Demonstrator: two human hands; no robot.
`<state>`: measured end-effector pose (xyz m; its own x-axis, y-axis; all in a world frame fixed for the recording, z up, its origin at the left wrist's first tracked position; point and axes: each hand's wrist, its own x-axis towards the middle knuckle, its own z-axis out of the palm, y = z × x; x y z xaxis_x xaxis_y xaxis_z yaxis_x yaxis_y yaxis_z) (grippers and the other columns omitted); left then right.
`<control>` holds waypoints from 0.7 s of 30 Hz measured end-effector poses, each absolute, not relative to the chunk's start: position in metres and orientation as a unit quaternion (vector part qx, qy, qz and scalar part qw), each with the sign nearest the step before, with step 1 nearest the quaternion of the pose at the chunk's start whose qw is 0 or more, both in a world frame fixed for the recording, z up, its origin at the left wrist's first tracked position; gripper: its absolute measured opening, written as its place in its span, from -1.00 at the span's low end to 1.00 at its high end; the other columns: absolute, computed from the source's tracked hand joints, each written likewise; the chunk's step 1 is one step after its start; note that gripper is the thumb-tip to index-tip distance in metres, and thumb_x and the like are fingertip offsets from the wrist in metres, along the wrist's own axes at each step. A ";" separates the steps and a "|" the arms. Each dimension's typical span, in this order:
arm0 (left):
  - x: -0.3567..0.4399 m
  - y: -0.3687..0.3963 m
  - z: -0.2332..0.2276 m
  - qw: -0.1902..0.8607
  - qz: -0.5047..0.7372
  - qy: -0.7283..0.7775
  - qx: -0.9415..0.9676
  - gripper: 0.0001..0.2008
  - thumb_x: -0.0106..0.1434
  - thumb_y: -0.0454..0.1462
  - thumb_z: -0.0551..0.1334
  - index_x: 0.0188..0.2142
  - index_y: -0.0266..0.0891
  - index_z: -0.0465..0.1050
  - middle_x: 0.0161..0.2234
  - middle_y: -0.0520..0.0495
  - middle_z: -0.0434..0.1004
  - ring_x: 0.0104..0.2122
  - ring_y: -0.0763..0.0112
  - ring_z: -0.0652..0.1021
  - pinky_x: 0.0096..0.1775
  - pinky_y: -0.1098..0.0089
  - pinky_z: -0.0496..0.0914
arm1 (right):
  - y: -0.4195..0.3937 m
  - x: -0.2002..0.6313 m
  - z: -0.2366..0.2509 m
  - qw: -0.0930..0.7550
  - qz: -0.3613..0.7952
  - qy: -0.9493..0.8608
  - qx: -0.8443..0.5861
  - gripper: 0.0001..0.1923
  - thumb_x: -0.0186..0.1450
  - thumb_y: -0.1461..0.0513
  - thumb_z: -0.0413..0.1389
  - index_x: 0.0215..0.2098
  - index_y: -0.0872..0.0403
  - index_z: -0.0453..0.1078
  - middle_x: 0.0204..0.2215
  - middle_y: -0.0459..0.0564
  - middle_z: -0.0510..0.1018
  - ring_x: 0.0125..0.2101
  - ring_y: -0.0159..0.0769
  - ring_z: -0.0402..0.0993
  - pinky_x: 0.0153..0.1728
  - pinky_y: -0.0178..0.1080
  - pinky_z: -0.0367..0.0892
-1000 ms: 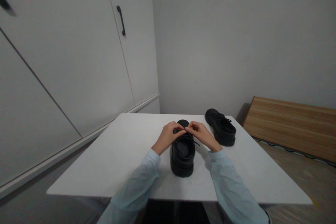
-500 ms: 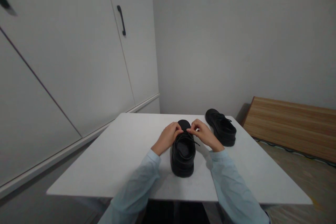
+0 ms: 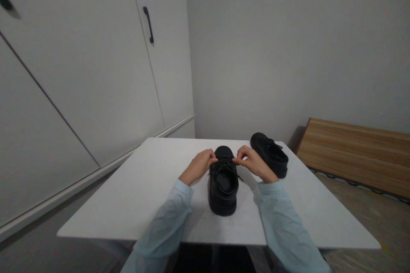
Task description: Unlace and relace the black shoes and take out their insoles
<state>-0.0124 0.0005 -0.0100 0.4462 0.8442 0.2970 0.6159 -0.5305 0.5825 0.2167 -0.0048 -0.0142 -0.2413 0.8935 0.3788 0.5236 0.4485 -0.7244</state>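
A white desk (image 3: 144, 196) carries a black shoe (image 3: 223, 187) near the middle of its near edge, heel toward the person, and a second black shoe (image 3: 269, 154) at its far right corner. The left hand (image 3: 199, 165) and right hand (image 3: 253, 163), set apart either side of the near shoe, each pinch a thin black lace (image 3: 225, 161) over its top.

I'm looking at a home, prob. a bedroom or spare rm. Landmark: the white table (image 3: 153, 187). Left of it, tall white built-in wardrobe doors (image 3: 96, 72) w/ a black handle (image 3: 148, 24). Behind it, bare grey wall (image 3: 288, 51). Right of it, low wood-grain board (image 3: 358, 153) along the wall, cable (image 3: 352, 182) on the floor beside it.
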 end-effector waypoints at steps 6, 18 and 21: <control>-0.017 0.001 -0.011 0.214 0.253 0.452 0.829 -0.89 0.24 -0.27 0.12 -0.40 -0.23 0.33 -0.44 0.00 0.46 -0.41 0.39 0.42 -0.34 0.43 0.22 | -0.002 0.220 -0.018 0.379 0.247 -0.748 -0.485 -0.73 0.10 0.12 0.20 -0.61 0.08 0.27 -0.51 -0.08 0.38 -0.43 -0.33 0.31 -0.34 -0.24 0.23; -0.024 0.003 -0.012 0.235 0.196 0.465 0.831 -0.87 0.24 -0.25 0.12 -0.37 -0.25 0.38 -0.39 -0.03 0.53 -0.37 0.39 0.47 -0.34 0.46 0.25 | -0.002 0.222 -0.028 0.340 0.356 -0.685 -0.537 -0.68 0.06 0.05 0.22 -0.60 0.07 0.24 -0.67 -0.12 0.38 -0.61 -0.39 0.30 -0.60 -0.33 0.20; -0.025 0.004 -0.012 0.240 0.193 0.461 0.832 -0.86 0.24 -0.25 0.11 -0.38 -0.25 0.38 -0.37 -0.05 0.54 -0.36 0.38 0.48 -0.32 0.46 0.27 | -0.002 0.223 -0.029 0.338 0.365 -0.679 -0.540 -0.68 0.06 0.07 0.22 -0.60 0.08 0.23 -0.68 -0.12 0.37 -0.63 -0.41 0.30 -0.61 -0.35 0.21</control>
